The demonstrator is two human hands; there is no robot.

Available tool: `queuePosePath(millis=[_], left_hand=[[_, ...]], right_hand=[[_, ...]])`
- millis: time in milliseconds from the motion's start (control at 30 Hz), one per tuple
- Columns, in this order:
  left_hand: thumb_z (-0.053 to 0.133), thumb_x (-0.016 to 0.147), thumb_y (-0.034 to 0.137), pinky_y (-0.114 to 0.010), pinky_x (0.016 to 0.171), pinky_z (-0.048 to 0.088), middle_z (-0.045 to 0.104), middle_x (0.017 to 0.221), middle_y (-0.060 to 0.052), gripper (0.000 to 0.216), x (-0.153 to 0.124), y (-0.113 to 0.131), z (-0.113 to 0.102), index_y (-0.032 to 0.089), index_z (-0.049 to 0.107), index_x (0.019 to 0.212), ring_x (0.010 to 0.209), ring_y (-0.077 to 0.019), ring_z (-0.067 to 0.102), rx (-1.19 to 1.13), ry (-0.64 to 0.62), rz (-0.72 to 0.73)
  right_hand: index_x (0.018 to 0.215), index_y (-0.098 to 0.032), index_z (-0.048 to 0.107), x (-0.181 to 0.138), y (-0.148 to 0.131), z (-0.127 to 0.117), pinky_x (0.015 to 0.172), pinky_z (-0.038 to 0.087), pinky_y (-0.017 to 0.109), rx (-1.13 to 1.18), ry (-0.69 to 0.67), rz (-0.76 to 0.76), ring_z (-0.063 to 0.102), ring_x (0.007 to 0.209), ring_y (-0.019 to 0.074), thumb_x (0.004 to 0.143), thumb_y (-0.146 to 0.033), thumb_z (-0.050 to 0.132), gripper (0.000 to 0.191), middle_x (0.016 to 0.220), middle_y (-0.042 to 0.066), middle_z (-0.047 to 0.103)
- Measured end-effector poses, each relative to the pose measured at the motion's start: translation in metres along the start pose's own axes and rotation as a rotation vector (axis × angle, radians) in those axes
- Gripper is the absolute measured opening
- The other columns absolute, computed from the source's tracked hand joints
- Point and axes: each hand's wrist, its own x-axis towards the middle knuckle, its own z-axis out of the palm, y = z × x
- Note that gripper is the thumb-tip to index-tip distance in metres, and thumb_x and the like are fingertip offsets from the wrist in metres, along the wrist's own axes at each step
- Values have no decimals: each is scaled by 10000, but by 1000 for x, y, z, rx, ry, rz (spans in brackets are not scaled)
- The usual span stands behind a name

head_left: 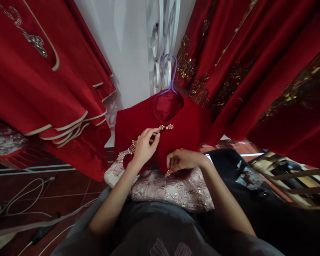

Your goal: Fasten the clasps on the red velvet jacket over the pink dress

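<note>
A short red velvet jacket [137, 119] hangs in front of me on a purple hanger [173, 77], its lower part over my lap. My left hand [147, 143] lies on the jacket's front, fingers stretched towards the jewelled neck clasp [169, 127], which joins the two sides. Lower down, my right hand [181, 160] is closed, its fingertips pinching a small gold and pearl clasp [167, 174] at the front edge. Beside my left wrist, a beaded ornament [133, 146] shows partly. Pale pink brocade fabric [176, 190] is bunched beneath the jacket.
Red garments with pale trim [69, 124] hang at left, and sequinned red garments [234, 78] at right. The hanger hooks onto a white scrolled metal frame [156, 39]. White cables [24, 209] lie on the tiled floor at left. A clear plastic bag [248, 176] rests on black material at right.
</note>
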Motion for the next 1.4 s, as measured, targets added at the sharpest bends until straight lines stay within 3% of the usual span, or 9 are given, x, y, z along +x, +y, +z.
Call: queuePosePath(millis=[167,333,700,867,1100,1300,1400], left_hand=[[457,961,293,-405,932,466,541,1100,-122,330,34,2,1,169,574,1243,1055,-237,501,457,-85,372],[466,955,268,-378,838,457,562,1063,-134,236,53,2,6,113,630,1024,981,-244,491,661,-120,510],[447,953,254,-442,922,357,598,1069,-133,215,59,3,9,136,613,1021,1018,-268,504,730,-143,515],[510,923,266,-445,960,335,610,1060,-109,164,60,4,7,159,618,986,1033,-256,508,622,-160,471],[414,962,231,-477,1109,234,666,913,-48,226,63,1,5,204,627,1034,995,-203,554,587,-221,575],[364,983,327,-472,1121,228,682,846,-43,312,62,5,2,207,652,976,869,-193,588,484,-197,452],[357,981,338,-477,1088,241,688,855,-79,341,57,6,-1,163,635,1073,837,-212,599,517,-97,362]], right_hand=[[885,-199,753,-8,1,-6,723,498,240,-46,8,20,691,758,141,793,-248,672,131,846,16,762],[1048,-213,737,-12,-2,-10,788,498,255,-43,68,32,696,858,156,851,-330,634,251,979,21,760],[1078,-239,727,-12,-1,-9,821,492,268,-67,82,37,695,895,162,864,-303,620,248,1025,9,754],[1087,-235,722,-12,-3,-9,821,493,263,-89,81,48,695,896,161,870,-294,612,250,1022,12,754],[1083,-207,712,-10,-4,-7,817,506,275,-71,93,47,694,891,164,873,-310,617,252,994,30,754],[970,-187,698,-3,-5,-7,806,541,294,100,294,-115,688,836,152,876,-341,596,207,899,41,739],[990,-179,625,16,-11,-9,801,565,307,265,578,-177,678,833,155,903,-433,535,284,901,61,702]])
